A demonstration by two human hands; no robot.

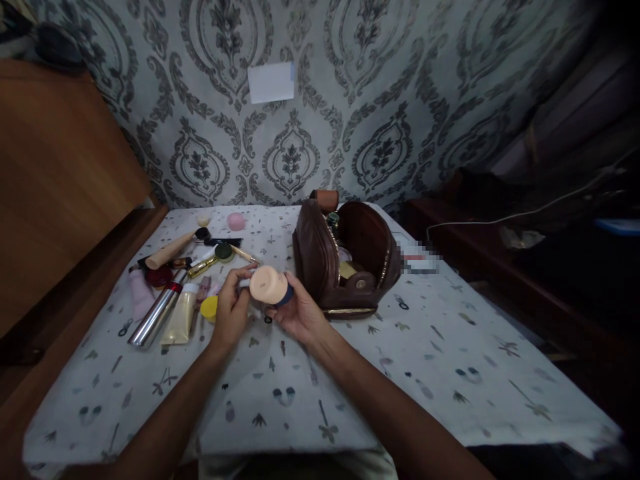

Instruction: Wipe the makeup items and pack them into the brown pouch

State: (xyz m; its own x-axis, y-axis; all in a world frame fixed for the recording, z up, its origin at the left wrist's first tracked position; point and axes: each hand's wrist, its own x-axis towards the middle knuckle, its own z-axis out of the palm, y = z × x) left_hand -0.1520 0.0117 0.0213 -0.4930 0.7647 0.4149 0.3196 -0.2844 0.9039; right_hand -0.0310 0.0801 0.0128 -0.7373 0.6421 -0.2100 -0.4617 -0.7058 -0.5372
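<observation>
Near the middle of the table, a beige container with a dark blue end (270, 285) is held above the cloth. My right hand (303, 313) is wrapped round its dark blue end. On its left side, my left hand (234, 303) has its fingers pinched on a small whitish object (245, 283), too small to name, touching or close to the container. Just right of my hands stands a brown leather bag (320, 257), unzipped and wide open, with several items inside. A yellow round item (209, 308) lies beside my left hand.
Several cosmetics lie at the left: a silver tube (156, 317), a cream tube (180, 317), a pink tube (141, 293) and a dark green lid (224, 252). A pink round item (236, 221) sits farther back. Wooden furniture (65, 193) borders the left; a pale cable runs at right.
</observation>
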